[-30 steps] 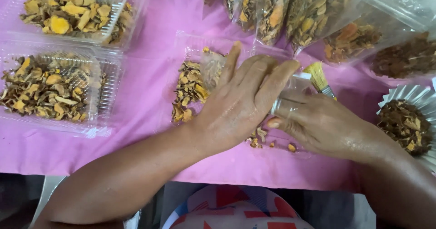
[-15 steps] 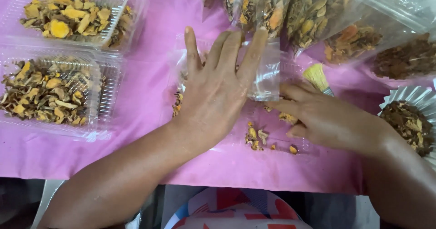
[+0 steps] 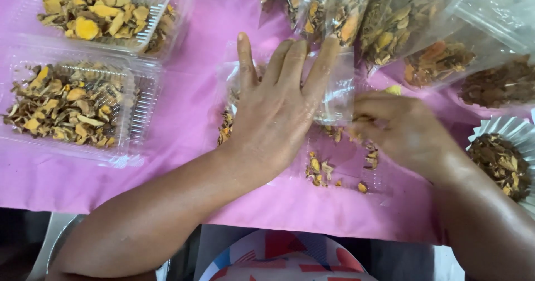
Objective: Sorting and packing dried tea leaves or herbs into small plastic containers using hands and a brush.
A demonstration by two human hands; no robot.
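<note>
Pink desk (image 3: 184,119), frame centre: left hand (image 3: 278,114) now spread flat on bag (image 3: 340,91), fingers open; right hand (image 3: 401,130) shifted, pinching bag edge.

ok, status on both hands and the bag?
Left hand flat on small clear plastic bag. Right hand at bag's edge. Loose dried pieces scattered beside.

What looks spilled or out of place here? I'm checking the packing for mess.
A few loose dried pieces lie on the pink cloth below the clear bag under the left hand, outside any tray or bag.
</note>
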